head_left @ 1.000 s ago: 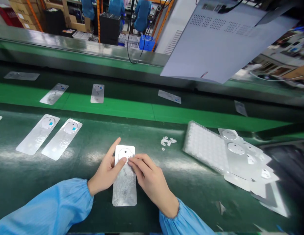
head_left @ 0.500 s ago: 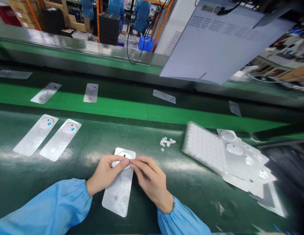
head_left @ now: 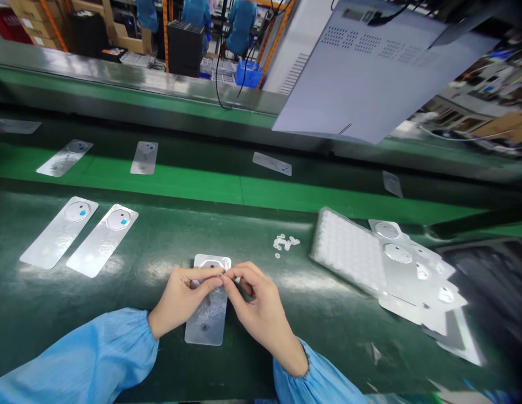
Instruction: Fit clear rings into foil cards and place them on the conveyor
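A silver rectangular plate (head_left: 207, 321) with a round recess at its far end lies on the dark green bench in front of me. My left hand (head_left: 183, 299) rests on its upper left part, thumb and fingers pinched at the recess. My right hand (head_left: 256, 306) meets it from the right, fingertips pinched together over the same spot, on something too small to make out. Both sleeves are light blue.
Two finished plates with blue dots (head_left: 79, 231) lie at the left. A cluster of small clear discs (head_left: 285, 243) sits beyond my hands. A white tray (head_left: 349, 249) and a stack of plates (head_left: 416, 280) are at the right. More plates (head_left: 143, 157) ride the green conveyor. A grey panel (head_left: 370, 67) hangs overhead.
The plate has been tilted and swung under my hands, then straightened. Both hands drew nearer to me and pinched together over the recess. The conveyor plates have shifted left.
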`<state>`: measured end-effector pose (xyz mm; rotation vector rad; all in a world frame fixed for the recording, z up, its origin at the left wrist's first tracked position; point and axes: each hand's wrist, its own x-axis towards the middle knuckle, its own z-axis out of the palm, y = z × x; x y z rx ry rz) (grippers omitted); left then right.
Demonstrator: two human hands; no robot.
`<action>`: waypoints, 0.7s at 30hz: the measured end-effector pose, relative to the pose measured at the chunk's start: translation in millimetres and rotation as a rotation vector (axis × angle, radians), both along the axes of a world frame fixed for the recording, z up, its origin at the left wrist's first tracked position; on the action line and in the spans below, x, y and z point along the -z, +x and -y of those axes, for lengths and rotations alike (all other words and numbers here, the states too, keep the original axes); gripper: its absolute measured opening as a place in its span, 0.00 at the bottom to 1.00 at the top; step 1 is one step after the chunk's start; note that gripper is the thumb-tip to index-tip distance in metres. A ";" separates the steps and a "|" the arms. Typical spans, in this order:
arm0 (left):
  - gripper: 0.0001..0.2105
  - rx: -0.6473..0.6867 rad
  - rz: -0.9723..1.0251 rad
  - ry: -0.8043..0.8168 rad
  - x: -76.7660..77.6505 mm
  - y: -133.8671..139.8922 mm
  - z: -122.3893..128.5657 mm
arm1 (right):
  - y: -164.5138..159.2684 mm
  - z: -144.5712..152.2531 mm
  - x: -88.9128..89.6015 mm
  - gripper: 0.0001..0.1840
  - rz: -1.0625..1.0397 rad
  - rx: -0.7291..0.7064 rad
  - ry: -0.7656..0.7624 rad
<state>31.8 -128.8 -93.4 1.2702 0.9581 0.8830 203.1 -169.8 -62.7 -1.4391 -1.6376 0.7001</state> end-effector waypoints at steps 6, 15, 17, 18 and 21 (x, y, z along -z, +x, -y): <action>0.23 0.041 0.008 0.016 1.2 0.6 6.6 | 6.8 -2.2 -4.4 0.16 -0.179 0.029 -0.262; 0.37 0.082 0.114 -0.012 9.3 1.0 10.8 | 2.9 -6.4 -2.3 0.19 -0.203 0.066 -0.336; 0.43 0.079 0.143 -0.034 6.7 0.9 11.4 | 2.2 -6.4 -2.5 0.19 -0.210 0.072 -0.355; 0.45 0.077 0.158 -0.048 5.5 0.9 11.7 | 2.0 -6.4 -2.6 0.20 -0.214 0.076 -0.362; 0.52 0.078 0.174 -0.086 3.3 0.6 12.2 | 0.9 -6.2 -2.5 0.20 -0.225 0.092 -0.365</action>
